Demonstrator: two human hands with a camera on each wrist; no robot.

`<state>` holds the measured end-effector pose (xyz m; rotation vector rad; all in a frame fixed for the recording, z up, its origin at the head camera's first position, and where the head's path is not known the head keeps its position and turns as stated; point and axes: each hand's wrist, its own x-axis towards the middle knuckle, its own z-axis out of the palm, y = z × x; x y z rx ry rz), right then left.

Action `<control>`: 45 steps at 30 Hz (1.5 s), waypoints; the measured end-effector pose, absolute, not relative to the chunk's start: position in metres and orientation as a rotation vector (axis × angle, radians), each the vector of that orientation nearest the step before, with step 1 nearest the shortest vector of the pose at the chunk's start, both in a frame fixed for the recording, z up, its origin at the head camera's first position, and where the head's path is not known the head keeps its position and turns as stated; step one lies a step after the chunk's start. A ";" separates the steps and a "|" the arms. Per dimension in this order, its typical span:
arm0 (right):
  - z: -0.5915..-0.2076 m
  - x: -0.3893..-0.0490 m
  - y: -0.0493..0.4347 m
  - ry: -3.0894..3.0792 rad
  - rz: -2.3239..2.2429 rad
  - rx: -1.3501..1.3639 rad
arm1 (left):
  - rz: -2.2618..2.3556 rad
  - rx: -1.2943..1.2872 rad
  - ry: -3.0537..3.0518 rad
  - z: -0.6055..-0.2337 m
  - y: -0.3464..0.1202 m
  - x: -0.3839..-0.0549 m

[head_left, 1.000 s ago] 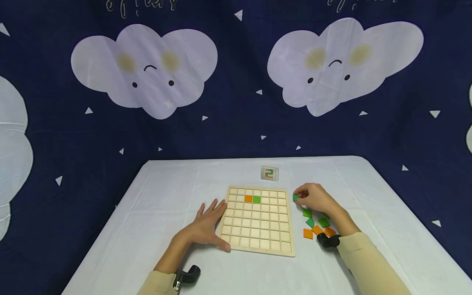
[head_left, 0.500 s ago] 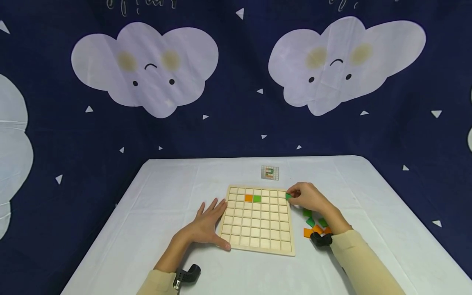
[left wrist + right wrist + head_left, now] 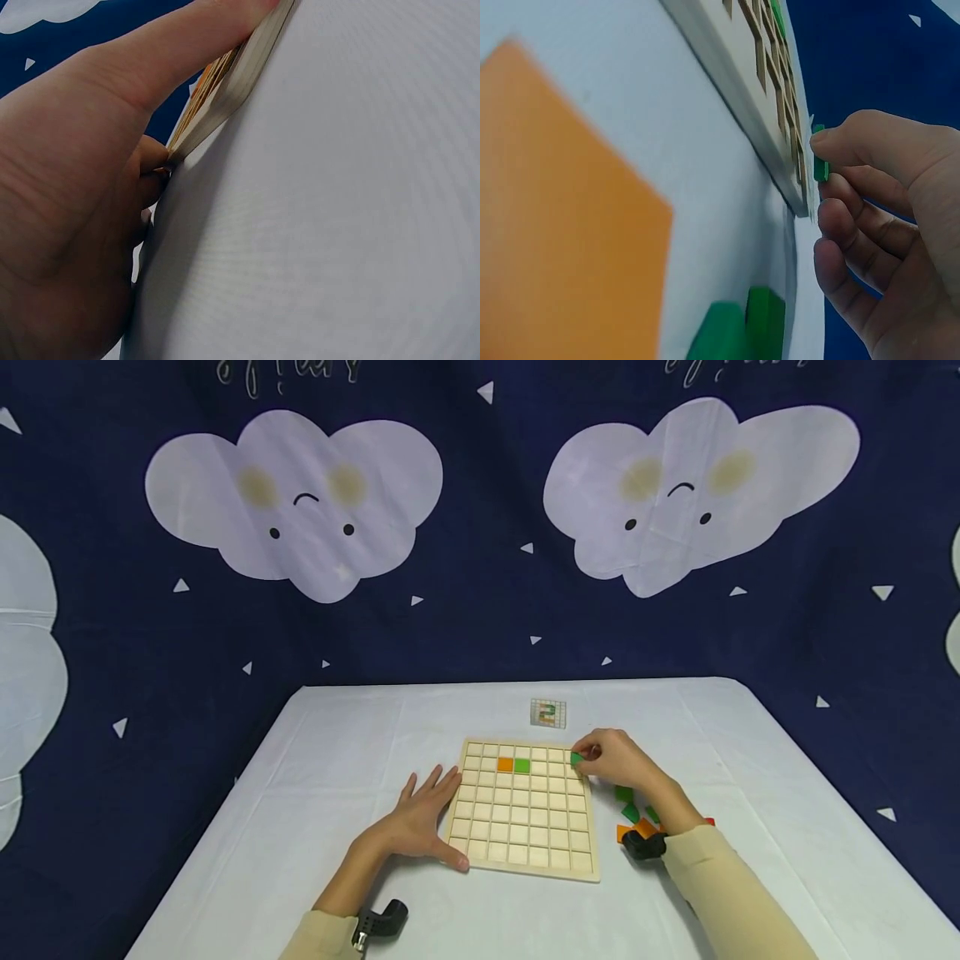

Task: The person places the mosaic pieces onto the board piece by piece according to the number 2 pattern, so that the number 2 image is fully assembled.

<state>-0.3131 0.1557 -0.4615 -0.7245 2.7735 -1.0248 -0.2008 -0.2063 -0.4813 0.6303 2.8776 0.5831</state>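
Pinching a thin, flat green tile (image 3: 821, 165), presumably light, stiff, best edge-held: my right hand (image 3: 618, 760) (my left hand (image 3: 415, 825) lies spread).

Board (image 3: 528, 812) pale beige, gridded in squares, with orange tile (image 3: 506, 765) and light green tile (image 3: 522, 766); held tile (image 3: 576, 759) deeper green. Backdrop (image 3: 480, 527) navy, patterned with whitish clouds (image 3: 303, 514); tablecloth (image 3: 315, 793) white.

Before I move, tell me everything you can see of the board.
The board looks like pale wood: a grid of shallow cells framed by a rim. An orange tile and a green tile sit side by side in the second-farthest row. It lies on the white table. The left grip touches its left side; the right grip is at its far right corner, contact unclear.
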 end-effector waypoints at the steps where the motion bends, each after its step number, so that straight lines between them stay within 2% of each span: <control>1: -0.461 -0.313 0.154 2.775 -1.022 -0.727 | 0.578 0.628 2.877 -0.481 -0.206 -0.201; 45: -0.462 -0.308 0.097 2.686 -0.989 -0.924 | 0.595 0.631 2.875 -0.484 -0.207 -0.201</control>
